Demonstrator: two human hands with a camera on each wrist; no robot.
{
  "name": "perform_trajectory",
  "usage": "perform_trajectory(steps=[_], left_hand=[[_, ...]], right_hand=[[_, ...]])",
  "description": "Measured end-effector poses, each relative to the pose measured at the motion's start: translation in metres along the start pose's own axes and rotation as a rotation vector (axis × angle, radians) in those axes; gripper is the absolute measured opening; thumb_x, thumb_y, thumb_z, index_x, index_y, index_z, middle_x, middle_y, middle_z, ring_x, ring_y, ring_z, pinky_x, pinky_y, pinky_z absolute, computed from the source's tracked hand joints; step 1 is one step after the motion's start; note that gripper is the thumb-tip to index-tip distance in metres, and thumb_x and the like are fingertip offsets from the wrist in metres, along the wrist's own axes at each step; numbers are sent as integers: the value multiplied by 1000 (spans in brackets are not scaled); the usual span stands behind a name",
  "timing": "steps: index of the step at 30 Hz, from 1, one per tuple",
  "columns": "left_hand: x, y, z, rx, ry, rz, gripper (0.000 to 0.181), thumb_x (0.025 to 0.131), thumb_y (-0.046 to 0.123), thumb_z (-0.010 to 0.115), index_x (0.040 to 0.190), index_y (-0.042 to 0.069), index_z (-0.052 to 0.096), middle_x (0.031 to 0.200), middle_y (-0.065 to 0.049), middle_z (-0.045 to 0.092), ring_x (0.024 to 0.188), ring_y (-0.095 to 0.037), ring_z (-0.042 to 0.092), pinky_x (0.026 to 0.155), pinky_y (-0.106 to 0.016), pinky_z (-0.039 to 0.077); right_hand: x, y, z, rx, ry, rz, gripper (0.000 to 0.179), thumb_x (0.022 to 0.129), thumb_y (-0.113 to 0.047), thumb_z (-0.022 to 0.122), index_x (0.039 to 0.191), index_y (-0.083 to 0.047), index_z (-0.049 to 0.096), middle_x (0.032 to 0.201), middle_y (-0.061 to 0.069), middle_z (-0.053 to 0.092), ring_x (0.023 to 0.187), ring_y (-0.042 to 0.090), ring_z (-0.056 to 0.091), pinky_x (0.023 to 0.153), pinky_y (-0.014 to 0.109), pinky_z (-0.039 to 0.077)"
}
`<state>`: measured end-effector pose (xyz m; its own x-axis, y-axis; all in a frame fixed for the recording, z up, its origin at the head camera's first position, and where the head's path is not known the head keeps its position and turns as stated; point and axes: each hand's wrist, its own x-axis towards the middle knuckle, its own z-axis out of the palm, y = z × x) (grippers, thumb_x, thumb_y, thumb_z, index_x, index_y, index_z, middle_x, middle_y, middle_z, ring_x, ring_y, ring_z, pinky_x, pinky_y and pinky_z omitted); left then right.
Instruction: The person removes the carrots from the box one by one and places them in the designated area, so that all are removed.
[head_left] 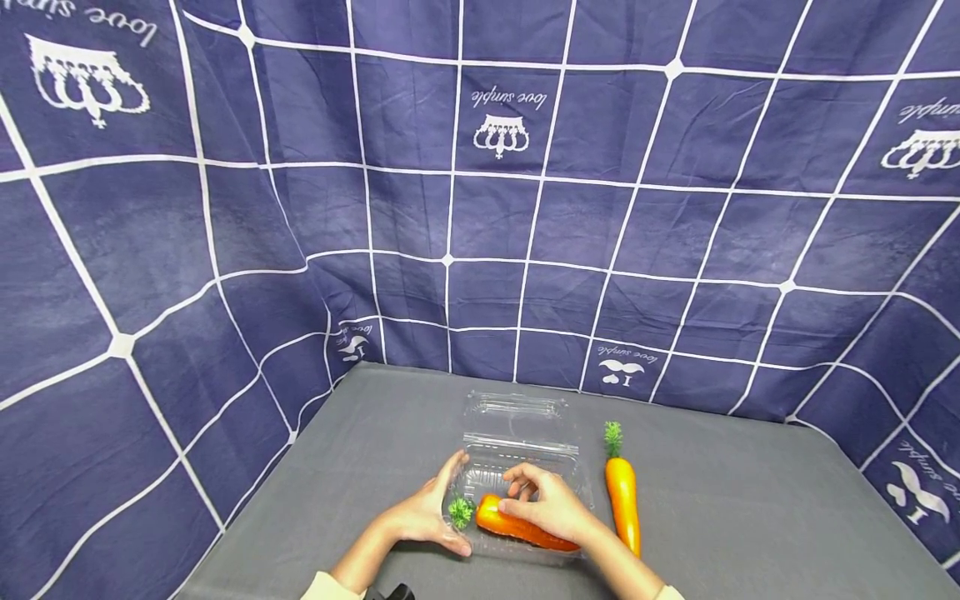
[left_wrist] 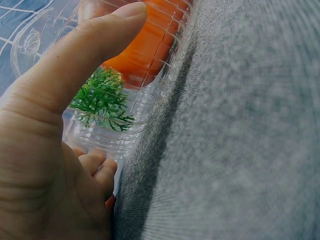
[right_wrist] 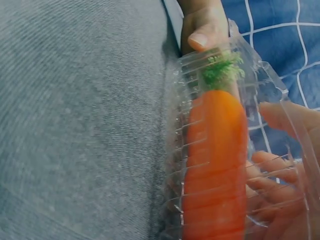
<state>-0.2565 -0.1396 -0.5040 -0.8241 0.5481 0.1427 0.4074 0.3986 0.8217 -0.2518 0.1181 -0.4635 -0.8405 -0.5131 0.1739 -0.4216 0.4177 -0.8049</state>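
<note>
A hinged clear plastic container (head_left: 487, 482) stands on the grey surface with its lid (head_left: 517, 417) folded back, away from me. Inside, along the near wall, lies an orange toy carrot (head_left: 517, 530), its green leafy top (head_left: 460, 512) pointing left. My left hand (head_left: 427, 512) grips the container's left end, thumb at the near corner and fingers at the far one. Over the carrot hovers my right hand (head_left: 551, 507), fingers loosely bent and thumb close above the carrot. In the right wrist view, the right hand's fingers (right_wrist: 272, 165) are beside the carrot, not round it.
A second toy carrot (head_left: 622, 500), yellow-orange with a green top (head_left: 613, 439), lies right of the container, partly hidden by my right forearm. Behind the grey tabletop (head_left: 750, 500) hangs a blue checked cloth (head_left: 570, 208), also on both sides. A small black object (head_left: 393, 592) shows at the bottom edge.
</note>
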Motion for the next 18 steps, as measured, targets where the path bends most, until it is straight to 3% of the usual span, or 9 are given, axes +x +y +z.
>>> perform_trajectory(steps=[10, 18], left_hand=[[1, 1, 0, 4, 0, 0, 134, 56, 26, 96, 153, 1, 7, 156, -18, 25, 139, -40, 24, 108, -63, 21], [0, 1, 0, -19, -4, -2, 135, 56, 23, 96, 153, 0, 5, 156, -20, 24, 141, -41, 22, 109, -63, 19]], right_hand=[[1, 1, 4, -63, -58, -36, 41, 81, -25, 79, 111, 0, 65, 89, -2, 62, 73, 6, 56, 65, 24, 47], [0, 3, 6, -94, -117, -49, 37, 76, -20, 82, 109, -10, 68, 90, -6, 61, 73, 4, 54, 65, 23, 46]])
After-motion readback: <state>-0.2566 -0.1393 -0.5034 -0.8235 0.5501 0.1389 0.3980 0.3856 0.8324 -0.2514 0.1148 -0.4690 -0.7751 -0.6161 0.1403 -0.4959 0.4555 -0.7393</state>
